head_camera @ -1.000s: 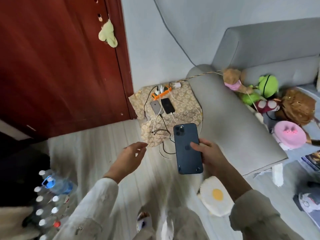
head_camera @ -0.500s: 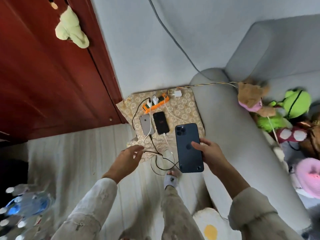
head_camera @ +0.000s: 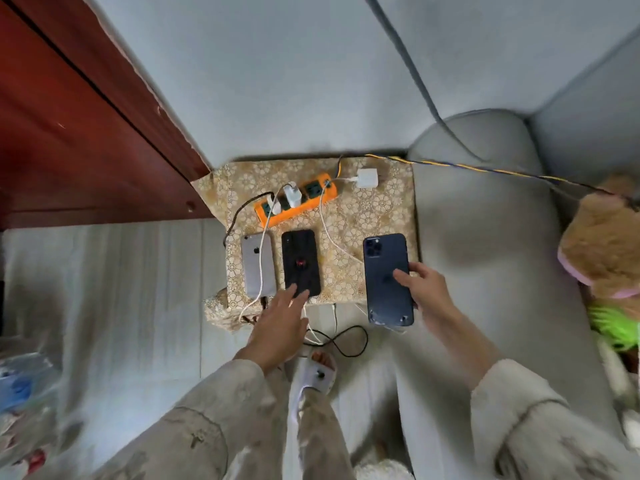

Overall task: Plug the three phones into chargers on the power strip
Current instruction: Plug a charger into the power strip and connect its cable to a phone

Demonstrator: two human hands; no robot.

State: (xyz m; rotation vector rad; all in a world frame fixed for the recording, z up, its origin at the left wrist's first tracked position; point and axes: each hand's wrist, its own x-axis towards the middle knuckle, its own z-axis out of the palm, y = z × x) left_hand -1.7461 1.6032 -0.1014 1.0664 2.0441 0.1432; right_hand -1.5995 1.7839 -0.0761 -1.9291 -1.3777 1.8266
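A small table (head_camera: 381, 216) with a floral cloth stands between a red door (head_camera: 69, 133) and a grey sofa (head_camera: 485, 237). The right hand (head_camera: 427, 289) grips the blue phone (head_camera: 386, 275) over the table's right front corner; the left hand (head_camera: 277, 327), fingers straight, touches the black phone (head_camera: 299, 258) at the front edge.

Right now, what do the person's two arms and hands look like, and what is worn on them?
Both arms wear long, loose sleeves of fuzzy beige fabric with darker smudges. The left sleeve ends at the wrist, and the right sleeve has a seamed cuff. The left hand and right hand are bare; no gloves, rings or watch show.
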